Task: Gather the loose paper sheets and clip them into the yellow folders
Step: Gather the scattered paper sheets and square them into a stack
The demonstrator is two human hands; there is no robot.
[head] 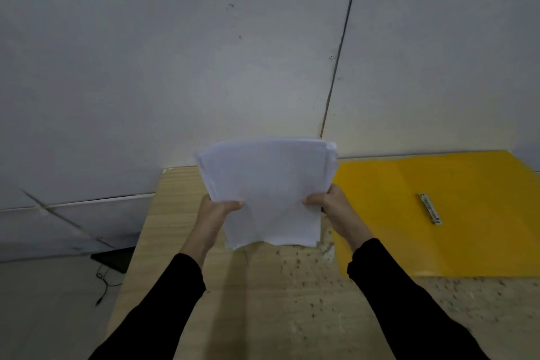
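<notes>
A stack of white paper sheets is held up above the wooden bench, tilted toward the grey wall. The stack is gripped at its left edge by the left hand, thumb on the front face, and at its right edge by the right hand, thumb likewise pressed on the front. The sheets are fanned unevenly at the top corners. A yellow folder lies open and flat on the bench just to the right, with its metal clip exposed near the middle. Black sleeves cover both forearms. Dark specks are scattered over the bench surface
</notes>
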